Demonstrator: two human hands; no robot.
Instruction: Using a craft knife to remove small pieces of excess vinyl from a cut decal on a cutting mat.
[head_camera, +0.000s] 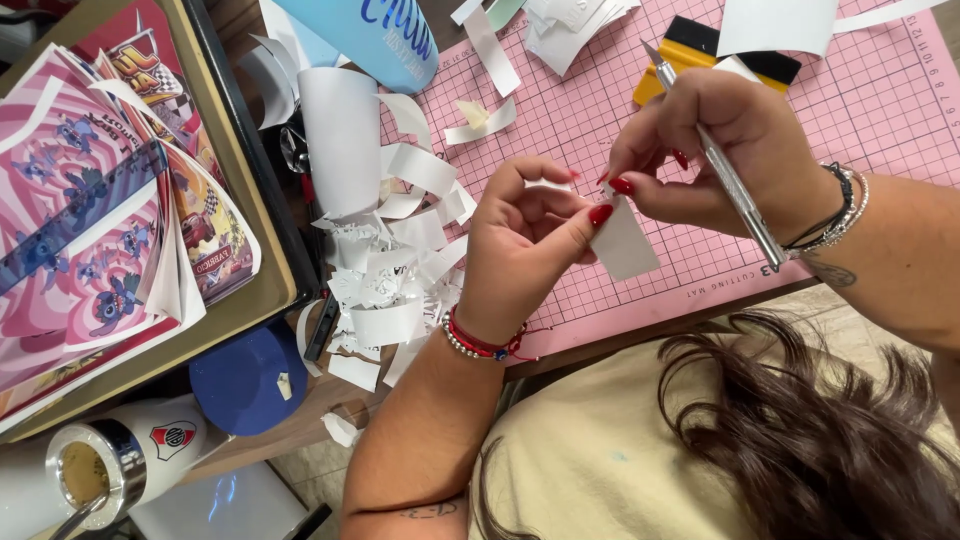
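Both hands' fingers (600, 213) pinch a white strip (622, 243).

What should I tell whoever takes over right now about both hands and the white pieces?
Left hand: pinching the top of a small white strip over the pink cutting mat.
Right hand: holding a metal craft knife and gripping the same strip.
White offcuts are piled at the mat's left edge; a yellow and black squeegee lies at the top.
The strip is not yet set down.
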